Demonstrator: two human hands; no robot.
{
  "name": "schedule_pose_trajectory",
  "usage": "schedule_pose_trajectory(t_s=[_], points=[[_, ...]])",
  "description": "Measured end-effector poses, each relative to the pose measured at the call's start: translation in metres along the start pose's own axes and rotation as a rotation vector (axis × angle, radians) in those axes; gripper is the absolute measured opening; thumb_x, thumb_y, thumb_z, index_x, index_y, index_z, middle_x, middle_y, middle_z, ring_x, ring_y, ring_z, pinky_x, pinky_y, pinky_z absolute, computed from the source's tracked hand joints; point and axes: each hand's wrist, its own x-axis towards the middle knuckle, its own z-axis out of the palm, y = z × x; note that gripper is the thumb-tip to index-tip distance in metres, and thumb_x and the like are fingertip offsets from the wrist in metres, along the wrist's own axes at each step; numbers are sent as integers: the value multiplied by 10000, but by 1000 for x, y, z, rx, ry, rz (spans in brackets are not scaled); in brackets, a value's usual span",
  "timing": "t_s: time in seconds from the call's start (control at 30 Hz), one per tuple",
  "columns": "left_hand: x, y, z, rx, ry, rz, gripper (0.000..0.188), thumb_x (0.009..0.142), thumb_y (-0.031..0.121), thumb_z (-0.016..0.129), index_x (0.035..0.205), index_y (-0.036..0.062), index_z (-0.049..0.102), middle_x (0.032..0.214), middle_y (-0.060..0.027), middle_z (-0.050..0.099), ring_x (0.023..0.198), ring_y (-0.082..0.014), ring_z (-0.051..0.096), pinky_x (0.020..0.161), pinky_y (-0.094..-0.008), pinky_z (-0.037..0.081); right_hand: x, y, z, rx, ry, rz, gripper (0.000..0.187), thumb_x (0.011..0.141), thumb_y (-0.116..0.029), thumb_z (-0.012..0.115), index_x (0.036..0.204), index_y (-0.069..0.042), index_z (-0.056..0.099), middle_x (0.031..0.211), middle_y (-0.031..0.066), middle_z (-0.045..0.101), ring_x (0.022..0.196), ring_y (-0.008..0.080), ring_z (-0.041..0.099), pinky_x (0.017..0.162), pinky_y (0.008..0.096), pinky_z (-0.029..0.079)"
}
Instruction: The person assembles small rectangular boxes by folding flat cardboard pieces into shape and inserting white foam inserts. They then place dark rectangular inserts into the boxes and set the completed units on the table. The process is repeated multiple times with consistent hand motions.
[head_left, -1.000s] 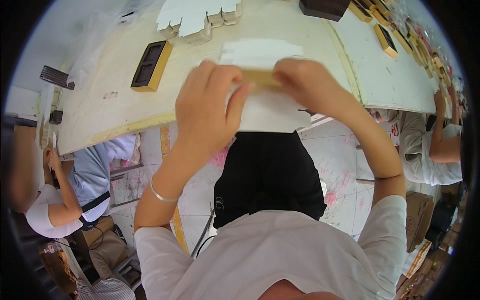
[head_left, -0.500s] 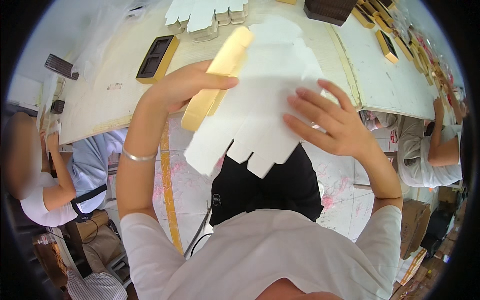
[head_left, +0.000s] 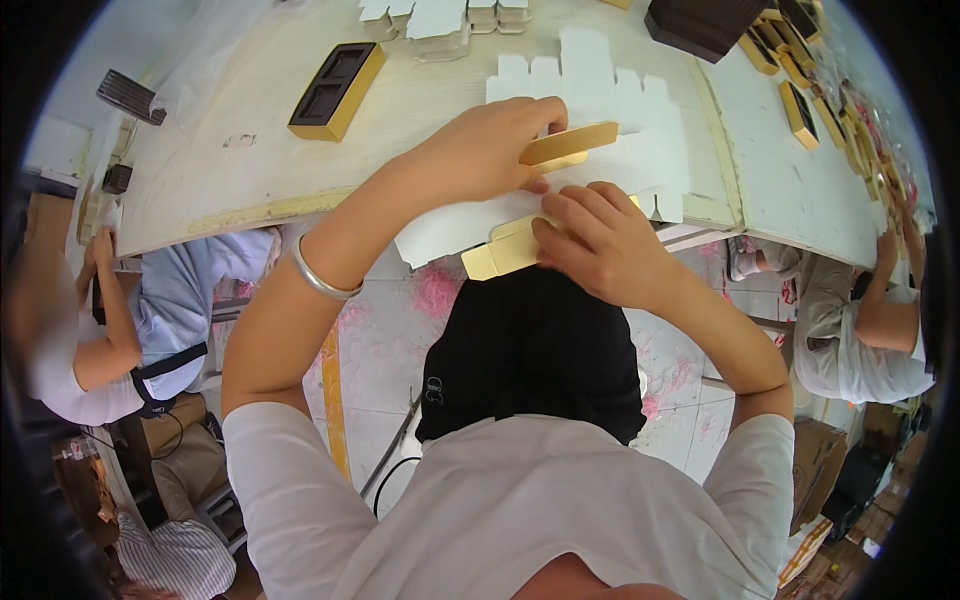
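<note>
A flat cardboard box blank point(head_left: 645, 155), white on its upper face and gold on its other face, lies over the near edge of the table. Its notched tabs point toward the far side. Next to my left hand point(head_left: 480, 150), a gold strip point(head_left: 585, 143) of card stands folded up, pinched between fingers and thumb. Along the near edge, a gold folded panel point(head_left: 505, 248) sits under the curled fingers of my right hand point(head_left: 605, 245). The fingers of that hand partly cover the fold.
A gold tray point(head_left: 340, 90) with dark compartments rests at the left of the table point(head_left: 230, 185). Stacked white blanks point(head_left: 435, 20) and a dark brown box point(head_left: 705, 25) lie farther back. Several gold trays point(head_left: 800, 115) line the right. A person point(head_left: 95, 350) works at left, another point(head_left: 870, 320) at right.
The blank has turned, its notched tabs moving from the near side to the far side. My left hand has moved right, and my right hand has gone from spread fingers to a grip.
</note>
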Motion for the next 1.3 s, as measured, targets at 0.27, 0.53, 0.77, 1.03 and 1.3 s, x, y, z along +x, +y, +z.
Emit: schedule_pose_trajectory(t_s=[0.27, 0.53, 0.77, 1.03, 1.3], points=[[10, -10, -4, -85, -88, -81, 322, 745, 77, 712, 1016, 48, 540, 866, -73, 606, 806, -187, 557, 740, -310, 450, 23, 3, -9, 239, -198, 126, 89, 763, -95, 657, 790, -28, 605, 901, 95, 576, 921, 249, 584, 764, 384, 453], [-17, -10, -34, 24, -163, -91, 505, 773, 10, 599, 1264, 101, 525, 932, -97, 602, 775, -171, 563, 707, -290, 462, 44, 42, 5, 204, -170, -8, 79, 776, -43, 640, 843, -42, 598, 822, 68, 585, 873, 266, 550, 737, 380, 431], [-24, -15, 6, 36, 289, 74, 447, 702, -93, 533, 1104, 101, 506, 1218, -76, 417, 707, -198, 527, 637, -296, 447, 47, 63, -8, 39, -198, -25, 180, 724, -46, 688, 898, -46, 640, 897, 55, 592, 857, 231, 559, 758, 346, 450], [-29, -18, -3, -231, 19, 52, 293, 725, 32, 696, 975, 64, 546, 1019, -20, 524, 811, -142, 529, 658, -256, 437, 19, 64, -1, 692, -164, 314, 158, 766, -56, 741, 826, -2, 606, 886, 62, 515, 714, 149, 547, 589, 267, 444], [-26, -7, 15, -206, 160, -35, 345, 732, 86, 748, 1039, 65, 591, 795, 1, 556, 636, -95, 505, 577, -229, 418, 38, 55, -8, 681, -232, 454, 282, 797, 24, 654, 934, -20, 411, 817, 135, 548, 731, 269, 560, 649, 343, 449]])
